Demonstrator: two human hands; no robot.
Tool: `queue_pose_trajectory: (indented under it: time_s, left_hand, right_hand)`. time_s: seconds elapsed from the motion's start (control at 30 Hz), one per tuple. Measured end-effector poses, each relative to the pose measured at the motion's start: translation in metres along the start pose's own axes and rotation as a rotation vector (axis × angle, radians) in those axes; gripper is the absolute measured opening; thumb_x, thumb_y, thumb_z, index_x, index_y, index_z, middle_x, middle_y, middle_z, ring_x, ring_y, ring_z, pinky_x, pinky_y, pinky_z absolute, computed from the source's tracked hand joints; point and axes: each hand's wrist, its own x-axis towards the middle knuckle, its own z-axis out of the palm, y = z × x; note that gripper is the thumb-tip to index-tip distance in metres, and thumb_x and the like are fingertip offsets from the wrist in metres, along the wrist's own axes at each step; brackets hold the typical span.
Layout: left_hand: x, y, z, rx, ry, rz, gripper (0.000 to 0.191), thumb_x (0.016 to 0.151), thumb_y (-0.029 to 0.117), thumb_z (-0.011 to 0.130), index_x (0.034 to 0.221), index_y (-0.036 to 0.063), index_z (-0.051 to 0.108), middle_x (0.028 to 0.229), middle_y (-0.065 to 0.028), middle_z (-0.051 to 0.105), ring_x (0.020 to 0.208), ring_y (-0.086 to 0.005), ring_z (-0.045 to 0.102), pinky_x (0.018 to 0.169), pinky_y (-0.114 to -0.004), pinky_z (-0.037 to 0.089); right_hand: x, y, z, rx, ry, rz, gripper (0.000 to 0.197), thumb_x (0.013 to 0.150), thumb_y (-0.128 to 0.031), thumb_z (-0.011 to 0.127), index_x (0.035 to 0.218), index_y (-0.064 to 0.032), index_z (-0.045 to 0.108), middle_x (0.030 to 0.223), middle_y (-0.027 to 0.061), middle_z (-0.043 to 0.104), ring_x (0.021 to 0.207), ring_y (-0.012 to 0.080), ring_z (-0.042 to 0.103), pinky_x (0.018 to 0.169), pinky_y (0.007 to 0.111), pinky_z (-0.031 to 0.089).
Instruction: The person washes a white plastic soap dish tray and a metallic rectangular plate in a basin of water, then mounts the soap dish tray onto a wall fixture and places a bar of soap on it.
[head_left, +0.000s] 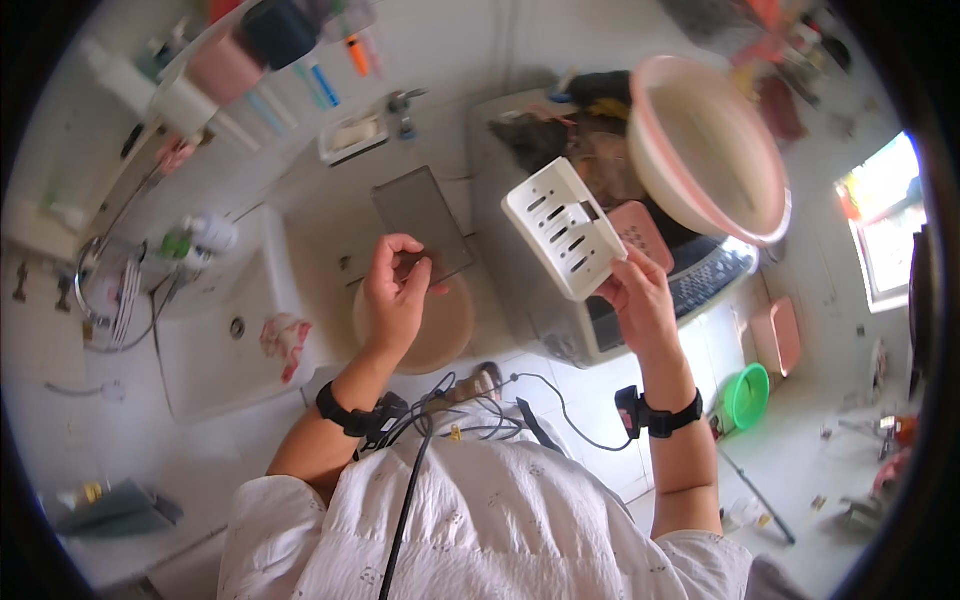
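My left hand (397, 292) pinches the near edge of a translucent grey rectangular tray (424, 214) between thumb and fingers, and some fingers show beneath it. In my right hand (641, 300) is a white plastic soap dish insert (551, 217) with slots and small holes, gripped at its lower right corner and tilted, its slotted face towards me. The two pieces are apart. Under my left hand, lower down, sits a beige round basin (442, 322). Just behind the white piece, a pink perforated dish (641, 232) lies on the washing machine (517, 300).
A large pink-rimmed basin (705, 150) leans on dark cloths (600, 154) atop the washer. At left is a white sink (217, 367) with a red-and-white cloth (285, 341). A wall soap holder (356, 139) carries soap. Cables (480, 424) hang before my body. A green basin (746, 397) stands at right.
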Motion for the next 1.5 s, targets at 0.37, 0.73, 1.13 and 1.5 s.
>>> queue_pose_trajectory:
  time_s: [0.37,0.73,1.13,1.5]
  left_hand:
    - [0.018,0.068,0.166,-0.196,-0.390,-0.181,0.015,0.098,0.001,0.055,0.111,0.0076,0.054,0.085,-0.0055,0.061,0.066,-0.0137,0.062,0.057,-0.028,0.053]
    - [0.108,0.065,0.394,0.373,-0.418,0.079,0.025,0.088,0.008,0.065,0.111,0.0022,0.057,0.087,-0.0107,0.065,0.066,-0.0194,0.067,0.065,-0.036,0.054]
    - [0.175,-0.060,0.501,1.162,-0.374,0.126,0.031,0.083,0.018,0.072,0.113,0.0080,0.066,0.127,-0.0167,0.062,0.116,-0.0379,0.061,0.097,-0.044,0.050]
    - [0.154,-0.050,0.558,1.058,-0.979,0.329,0.040,0.088,0.013,0.064,0.128,0.0074,0.065,0.143,-0.0139,0.057,0.138,-0.0336,0.047,0.115,-0.045,0.036]
  right_hand:
    - [0.026,-0.155,-0.183,-0.225,0.391,-0.147,0.030,0.099,-0.017,0.053,0.115,0.0063,0.063,0.105,0.0134,0.068,0.086,0.0246,0.070,0.067,0.032,0.059]
    - [0.228,-0.164,-0.358,-1.398,0.226,-0.010,0.021,0.083,-0.016,0.067,0.100,-0.0064,0.074,0.085,0.0081,0.070,0.075,0.0204,0.072,0.058,0.034,0.055]
    - [0.223,-0.167,-0.402,-1.918,-0.365,-0.299,0.024,0.087,-0.029,0.063,0.088,-0.0127,0.081,0.092,0.0118,0.077,0.088,0.0305,0.074,0.071,0.050,0.057]
    - [0.197,-0.201,-0.423,-1.745,-0.205,-0.260,0.019,0.083,-0.019,0.070,0.097,-0.0112,0.079,0.099,0.0141,0.076,0.099,0.0303,0.074,0.081,0.041,0.059]
